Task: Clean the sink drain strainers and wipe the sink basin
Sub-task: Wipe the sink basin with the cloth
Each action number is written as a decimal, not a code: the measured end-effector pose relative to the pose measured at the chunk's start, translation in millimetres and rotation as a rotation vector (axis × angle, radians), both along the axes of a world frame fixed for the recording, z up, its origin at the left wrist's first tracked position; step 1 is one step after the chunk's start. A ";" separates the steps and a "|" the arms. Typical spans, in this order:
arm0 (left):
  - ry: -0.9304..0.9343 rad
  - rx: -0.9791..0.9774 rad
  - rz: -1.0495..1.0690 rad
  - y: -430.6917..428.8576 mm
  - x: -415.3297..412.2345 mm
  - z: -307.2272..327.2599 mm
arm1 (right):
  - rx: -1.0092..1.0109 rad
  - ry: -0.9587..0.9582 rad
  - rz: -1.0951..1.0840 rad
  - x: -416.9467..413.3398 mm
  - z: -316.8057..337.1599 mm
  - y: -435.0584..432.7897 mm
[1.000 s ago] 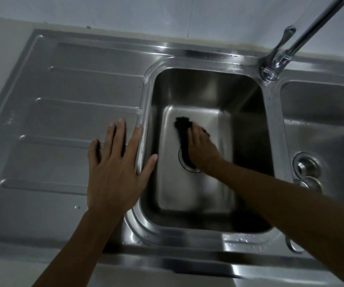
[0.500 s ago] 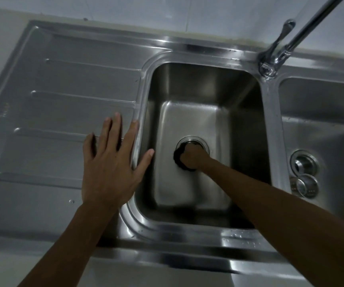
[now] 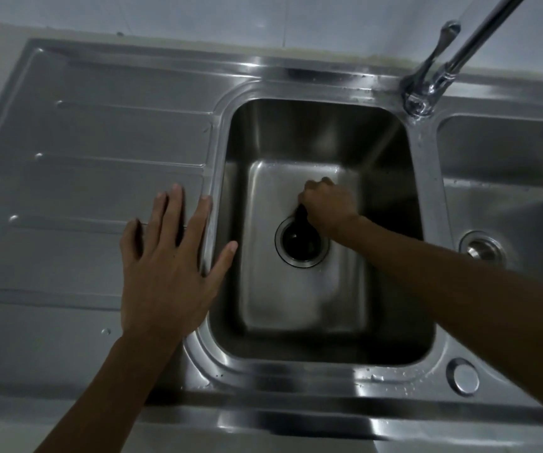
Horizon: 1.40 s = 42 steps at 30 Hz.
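A steel sink basin [image 3: 306, 305] fills the middle of the view. Its round drain opening [image 3: 300, 246] shows dark, with no strainer visible in it. My right hand [image 3: 329, 204] is inside the basin just behind the drain, fist closed on a dark cloth [image 3: 303, 217] that hangs down over the drain's far edge. My left hand [image 3: 169, 266] lies flat, fingers spread, on the drainboard [image 3: 100, 178], its thumb over the basin's left rim. A second basin [image 3: 508, 197] at the right holds a metal drain strainer [image 3: 480, 250].
A chrome faucet [image 3: 443, 63] rises from the divider between the basins and slants up to the right. A round overflow cap [image 3: 463, 376] sits on the front rim at the right. A tiled wall [image 3: 231, 18] runs behind the sink.
My right hand has moved the cloth from on top of the drain to just behind it, uncovering the dark opening. The left hand stays flat on the drainboard.
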<state>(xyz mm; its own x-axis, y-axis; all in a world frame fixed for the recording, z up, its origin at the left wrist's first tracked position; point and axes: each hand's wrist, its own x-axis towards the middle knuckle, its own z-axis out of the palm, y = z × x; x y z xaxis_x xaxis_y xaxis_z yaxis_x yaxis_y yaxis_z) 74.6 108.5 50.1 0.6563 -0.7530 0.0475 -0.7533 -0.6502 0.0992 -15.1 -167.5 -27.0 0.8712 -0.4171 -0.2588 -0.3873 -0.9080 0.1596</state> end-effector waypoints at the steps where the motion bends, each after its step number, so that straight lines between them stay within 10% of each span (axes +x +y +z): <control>1: -0.013 -0.001 -0.001 0.1 0.2 -1.5 | 0.086 -0.064 -0.140 0.9 -2.8 4.1; 4: -0.035 -0.003 -0.002 1.4 -0.2 -4.0 | 0.273 -0.183 -0.206 4.4 -13.5 49.9; 8: -0.043 -0.002 0.001 2.0 -0.7 -3.9 | 0.472 -0.192 0.230 -16.8 -22.6 135.5; 12: -0.048 -0.011 0.003 1.3 -0.8 -3.8 | 0.330 -0.215 0.496 -25.0 -30.1 106.2; 20: -0.032 -0.011 -0.009 1.4 1.6 -5.4 | -0.035 0.018 -0.041 35.6 -12.7 -43.3; 26: -0.032 -0.019 -0.008 1.7 0.6 -4.1 | -0.117 0.274 -0.061 -29.5 -9.6 -13.6; 35: -0.025 -0.027 -0.006 1.7 -0.9 -3.5 | 0.329 0.886 0.306 -46.0 16.8 98.2; 42: 0.010 0.025 0.058 6.9 -20.9 1.7 | 0.913 0.433 0.168 -42.1 45.7 141.0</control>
<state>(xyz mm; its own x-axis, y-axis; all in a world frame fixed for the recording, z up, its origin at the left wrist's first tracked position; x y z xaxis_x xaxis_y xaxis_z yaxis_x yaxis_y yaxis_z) 53.7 115.4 51.8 0.6992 -0.7146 0.0226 -0.7133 -0.6951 0.0898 -57.2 -26.5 18.7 0.6566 0.2155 -0.7228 -0.3172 -0.7906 -0.5238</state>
